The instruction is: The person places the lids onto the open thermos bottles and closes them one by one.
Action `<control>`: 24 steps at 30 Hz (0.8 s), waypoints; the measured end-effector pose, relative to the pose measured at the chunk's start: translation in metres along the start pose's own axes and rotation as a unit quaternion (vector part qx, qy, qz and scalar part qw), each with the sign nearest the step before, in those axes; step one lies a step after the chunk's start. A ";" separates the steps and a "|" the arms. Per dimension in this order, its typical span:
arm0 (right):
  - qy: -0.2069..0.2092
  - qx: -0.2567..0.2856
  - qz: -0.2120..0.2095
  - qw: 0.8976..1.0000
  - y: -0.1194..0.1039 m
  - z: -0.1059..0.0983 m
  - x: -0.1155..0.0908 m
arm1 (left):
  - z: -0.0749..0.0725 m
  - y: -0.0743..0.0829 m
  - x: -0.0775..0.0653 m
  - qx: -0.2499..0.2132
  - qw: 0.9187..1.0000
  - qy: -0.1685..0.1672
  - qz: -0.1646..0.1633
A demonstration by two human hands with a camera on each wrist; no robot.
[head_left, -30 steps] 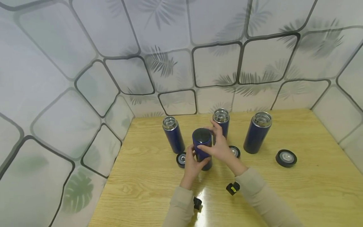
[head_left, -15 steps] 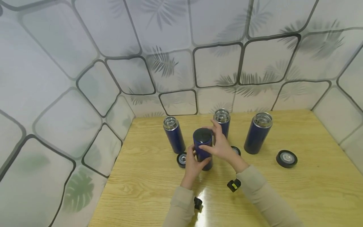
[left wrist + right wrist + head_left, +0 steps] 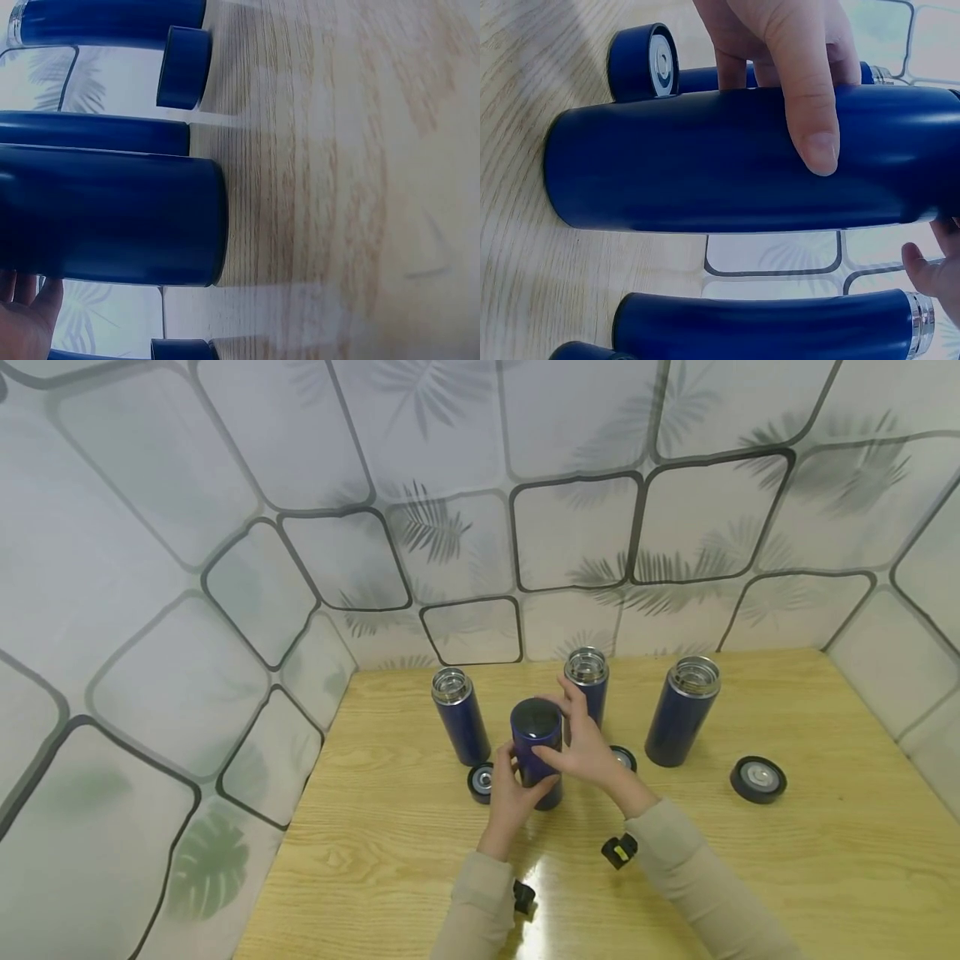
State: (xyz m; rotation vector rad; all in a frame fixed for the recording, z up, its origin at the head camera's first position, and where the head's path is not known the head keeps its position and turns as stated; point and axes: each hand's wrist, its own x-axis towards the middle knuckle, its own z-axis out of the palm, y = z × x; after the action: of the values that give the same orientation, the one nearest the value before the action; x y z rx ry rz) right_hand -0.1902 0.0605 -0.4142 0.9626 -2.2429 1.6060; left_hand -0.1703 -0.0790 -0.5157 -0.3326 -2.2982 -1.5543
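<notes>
A dark blue thermos bottle [image 3: 537,764] with its black-topped lid on stands upright between both hands. My left hand [image 3: 513,797] holds its body, thumb across the front and fingers along the left side. In the right wrist view the left thumb [image 3: 814,124] lies flat along the bottle. My right hand [image 3: 588,752] curves round the bottle's upper part from the right, its thumb crossing the front below the top. In the right wrist view a right fingertip [image 3: 919,268] shows just past the bottle's edge. The other right fingers are partly hidden behind the bottle.
Open blue bottles with steel mouths stand behind: a left bottle [image 3: 462,718], a middle bottle [image 3: 587,677] and a right bottle [image 3: 681,714]. Loose lids lie upside down: a left lid [image 3: 480,783], a middle lid [image 3: 624,760] and a right lid [image 3: 758,779]. A patterned wall [image 3: 573,535] backs the wooden table [image 3: 360,860].
The right thumb has slid slightly to the right across the front of the bottle. The left hand and the other bottles have stayed in place.
</notes>
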 end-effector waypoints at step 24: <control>0.030 -0.036 -0.018 0.999 0.015 0.005 -0.001 | 0.001 0.001 -0.001 0.008 1.000 0.012 0.013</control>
State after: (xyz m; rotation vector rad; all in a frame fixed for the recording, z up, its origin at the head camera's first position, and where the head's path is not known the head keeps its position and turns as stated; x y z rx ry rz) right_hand -0.1975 0.0594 -0.4282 0.9202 -2.2136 1.5086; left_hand -0.1688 -0.0774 -0.5154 -0.3364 -2.2766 -1.5193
